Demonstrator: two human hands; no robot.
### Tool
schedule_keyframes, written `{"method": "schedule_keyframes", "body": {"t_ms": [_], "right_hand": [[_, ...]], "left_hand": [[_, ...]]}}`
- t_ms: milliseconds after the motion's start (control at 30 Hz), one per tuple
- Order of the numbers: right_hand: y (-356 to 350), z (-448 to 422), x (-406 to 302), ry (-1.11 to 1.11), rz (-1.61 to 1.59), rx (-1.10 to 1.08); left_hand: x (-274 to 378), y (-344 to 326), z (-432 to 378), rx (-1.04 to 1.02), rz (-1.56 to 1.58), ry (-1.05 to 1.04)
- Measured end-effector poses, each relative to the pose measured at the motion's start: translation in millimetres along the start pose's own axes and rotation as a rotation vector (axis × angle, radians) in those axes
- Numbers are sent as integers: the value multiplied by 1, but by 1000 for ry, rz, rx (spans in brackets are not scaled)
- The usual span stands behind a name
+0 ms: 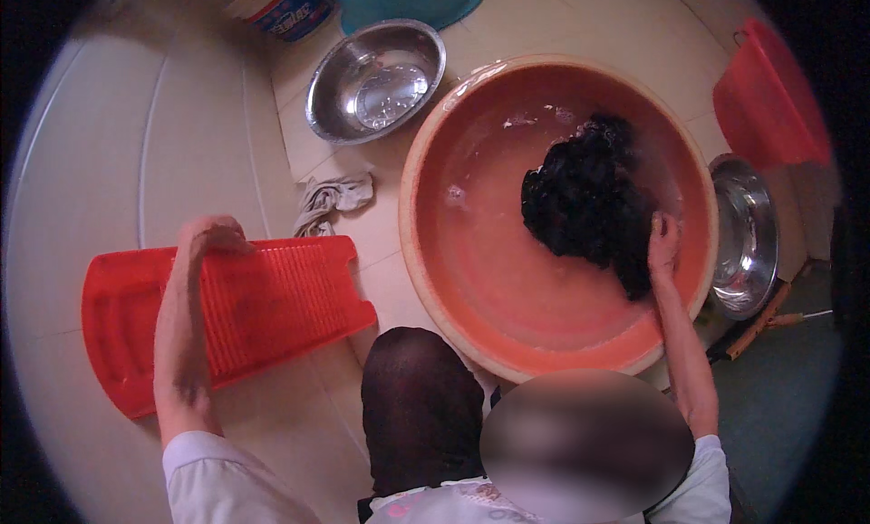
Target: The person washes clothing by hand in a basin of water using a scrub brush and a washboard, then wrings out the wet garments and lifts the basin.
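Note:
A red plastic washboard [285, 300] is at the left, its ridged face up, and my left hand [221, 235] grips its upper long edge. Right of my knees stands a large round orange plastic tub [414, 252] with cloudy water in it. Dark wet cloth [584, 198] lies bunched in that water, towards the tub's right side. My right hand [664, 242] is inside the tub at the cloth's right edge, its fingers bent; whether they pinch the fabric cannot be told.
Beyond the tub are a metal basin [374, 82], a teal plastic basin [408, 1] and a labelled bucket [292, 11]. A crumpled grey rag [336, 194] lies on the tiles. To the right are another metal basin [744, 239], a red plastic basin [768, 103] and a wooden-handled tool [758, 320].

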State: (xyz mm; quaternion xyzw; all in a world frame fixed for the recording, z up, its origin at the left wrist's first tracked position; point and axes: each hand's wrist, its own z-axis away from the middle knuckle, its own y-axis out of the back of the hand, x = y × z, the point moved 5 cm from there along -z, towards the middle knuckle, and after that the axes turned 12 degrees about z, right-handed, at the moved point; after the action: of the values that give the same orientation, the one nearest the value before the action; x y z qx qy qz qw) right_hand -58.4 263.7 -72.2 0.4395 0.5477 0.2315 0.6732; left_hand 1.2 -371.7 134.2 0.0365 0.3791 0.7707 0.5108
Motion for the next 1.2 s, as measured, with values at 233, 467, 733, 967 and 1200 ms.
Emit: {"method": "schedule_keyframes", "body": {"t_ms": [233, 467, 733, 967, 1200], "right_hand": [[5, 12, -20, 134, 214, -14], [-3, 42, -48, 40, 109, -153], [-24, 69, -27, 501, 200, -190], [92, 13, -52, 416, -238, 202], [146, 5, -83, 396, -214, 453]], "left_hand": [[-4, 8, -21, 117, 2, -87], [192, 21, 46, 418, 350, -983], [434, -103, 100, 209, 125, -1542], [421, -124, 43, 111, 201, -1275], [353, -38, 112, 185, 735, -1405]]}}
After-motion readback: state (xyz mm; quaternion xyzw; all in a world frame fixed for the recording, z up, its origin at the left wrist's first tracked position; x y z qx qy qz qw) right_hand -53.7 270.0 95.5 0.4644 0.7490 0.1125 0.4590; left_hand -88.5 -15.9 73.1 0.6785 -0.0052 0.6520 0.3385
